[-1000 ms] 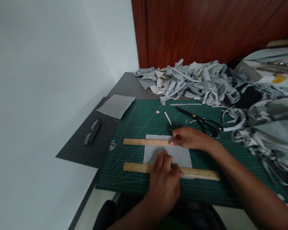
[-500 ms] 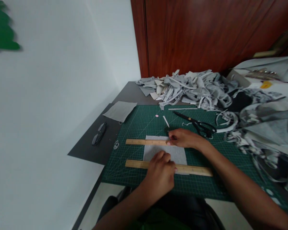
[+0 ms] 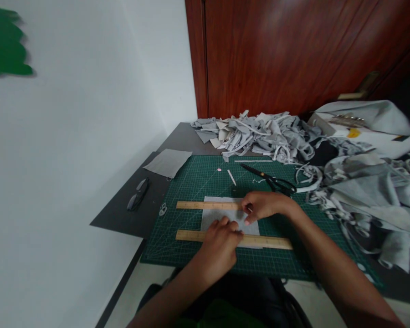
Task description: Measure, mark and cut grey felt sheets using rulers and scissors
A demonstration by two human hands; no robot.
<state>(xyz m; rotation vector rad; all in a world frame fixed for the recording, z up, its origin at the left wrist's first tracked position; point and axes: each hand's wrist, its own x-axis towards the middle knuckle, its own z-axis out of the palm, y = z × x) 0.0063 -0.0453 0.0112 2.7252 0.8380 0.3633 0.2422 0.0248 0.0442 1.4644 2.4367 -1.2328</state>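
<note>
A light grey square of fabric (image 3: 212, 220) lies on the green cutting mat (image 3: 187, 182). Across it run two wooden rulers, an upper ruler (image 3: 190, 205) and a lower ruler (image 3: 266, 241). My left hand (image 3: 222, 241) presses the lower ruler down with bent fingers. Over the right part of the fabric, by the upper ruler, is my right hand (image 3: 263, 206); its fingers curl, with thumb and forefinger apart. That hand and forearm hide the upper ruler's right end. Beyond it lie black scissors (image 3: 268, 176) and a thin white strip (image 3: 231, 177).
Grey fabric scraps (image 3: 256, 132) are heaped at the back, and more cloth (image 3: 365, 182) piles up on the right before a white box (image 3: 376, 136). Eyeglasses (image 3: 138, 194) and a grey fabric piece (image 3: 169, 162) lie at the left. A wall (image 3: 89, 136) bounds that side.
My right thumb has come off the upper ruler and now points down over the fabric, apart from the forefinger. My left hand stays on the lower ruler. The view has shifted slightly.
</note>
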